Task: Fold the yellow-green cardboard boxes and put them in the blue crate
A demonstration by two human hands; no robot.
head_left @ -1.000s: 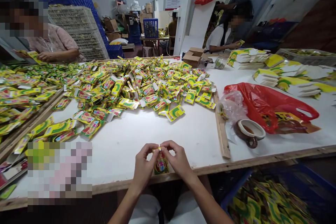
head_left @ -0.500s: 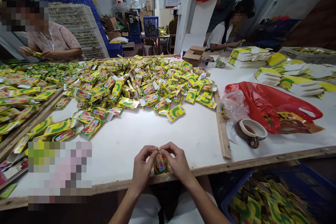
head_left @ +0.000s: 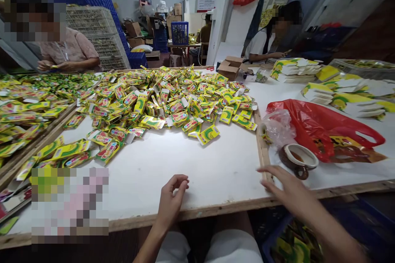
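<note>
My left hand hovers by the table's front edge, fingers loosely curled and thumb apart, with nothing seen in it. Off to the right, my right hand is open, its thumb and fingers apart beside the wooden strip. No box shows between those fingers. Small yellow-green printed boxes are heaped farther back on the white tabletop. One loose box lies at the near side of the heap. Below my right forearm, a blue crate holds more of the boxes, partly hidden by the arm.
A brown mug stands right of the strip, near a red plastic bag. Stacks of flat cartons and an open cardboard box are behind. One person works at far left, another at back right.
Both hands held a small printed box at the table edge. They have parted: the right hand has swung right, the left stays near the edge, and that box is out of sight.
</note>
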